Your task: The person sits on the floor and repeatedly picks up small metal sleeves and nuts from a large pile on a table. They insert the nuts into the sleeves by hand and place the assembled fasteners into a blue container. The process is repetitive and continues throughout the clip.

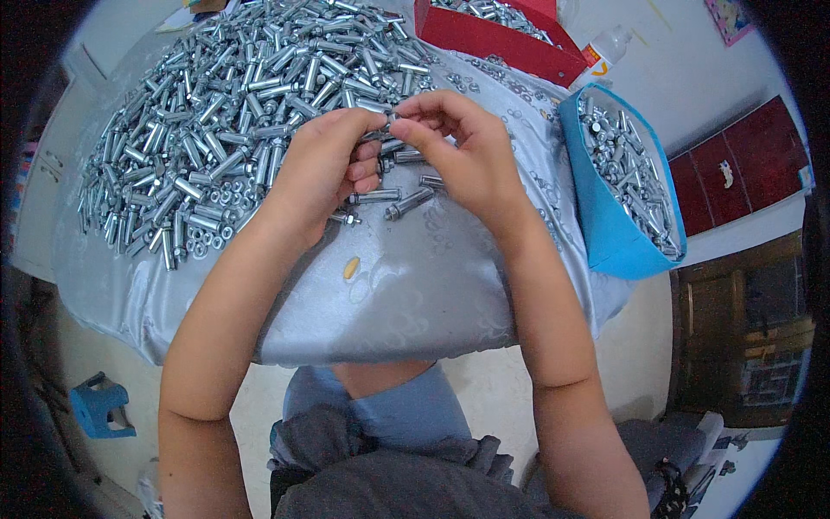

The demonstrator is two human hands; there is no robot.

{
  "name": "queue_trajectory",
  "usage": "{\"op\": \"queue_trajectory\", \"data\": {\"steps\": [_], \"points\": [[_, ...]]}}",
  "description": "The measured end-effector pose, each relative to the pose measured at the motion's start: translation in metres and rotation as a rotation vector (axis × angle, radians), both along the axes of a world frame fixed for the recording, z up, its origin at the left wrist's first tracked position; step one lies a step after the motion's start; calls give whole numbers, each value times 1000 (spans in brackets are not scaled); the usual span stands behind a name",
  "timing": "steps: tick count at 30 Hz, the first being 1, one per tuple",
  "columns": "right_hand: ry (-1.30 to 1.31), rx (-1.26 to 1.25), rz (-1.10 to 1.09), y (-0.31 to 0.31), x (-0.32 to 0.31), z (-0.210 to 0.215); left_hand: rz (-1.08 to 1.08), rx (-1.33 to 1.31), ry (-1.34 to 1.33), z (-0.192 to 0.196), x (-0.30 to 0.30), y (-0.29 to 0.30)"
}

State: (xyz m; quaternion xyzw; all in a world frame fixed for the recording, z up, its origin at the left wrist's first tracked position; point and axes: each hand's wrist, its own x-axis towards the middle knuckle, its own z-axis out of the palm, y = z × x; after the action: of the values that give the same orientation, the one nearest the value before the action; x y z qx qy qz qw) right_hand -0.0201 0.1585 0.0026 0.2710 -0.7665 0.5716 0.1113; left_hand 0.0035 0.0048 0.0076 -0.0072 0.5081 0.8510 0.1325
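My left hand (333, 160) and my right hand (467, 147) meet over the table, thumbs and forefingers pinched together on a small metal piece (392, 119). It looks like a nut or washer, but the fingers cover most of it. Left of and beyond my hands spreads a big heap of silver expansion bolts (251, 95). Just below my fingers, a few loose expansion bolts (410, 204) lie on the silvery tablecloth (432, 294). Loose nuts and washers (206, 235) are gathered at the heap's near edge.
A blue fabric bin (596, 216) full of bolts stands at the right. At the back is a red box (493, 36) of metal parts, beside a clear bottle (608, 52). Washers (514, 86) lie scattered near it. A small yellow piece (351, 268) rests on the cloth.
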Motion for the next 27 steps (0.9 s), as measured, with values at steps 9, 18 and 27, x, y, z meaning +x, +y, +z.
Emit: {"op": "queue_trajectory", "data": {"steps": [9, 18, 27], "points": [[-35, -87, 139, 0, 4, 3, 1, 13, -23, 1, 1, -5], [11, 137, 91, 1, 11, 7, 177, -242, 68, 1, 3, 3], [228, 288, -27, 7, 13, 21, 188, -319, 99, -2, 0, 0]]}}
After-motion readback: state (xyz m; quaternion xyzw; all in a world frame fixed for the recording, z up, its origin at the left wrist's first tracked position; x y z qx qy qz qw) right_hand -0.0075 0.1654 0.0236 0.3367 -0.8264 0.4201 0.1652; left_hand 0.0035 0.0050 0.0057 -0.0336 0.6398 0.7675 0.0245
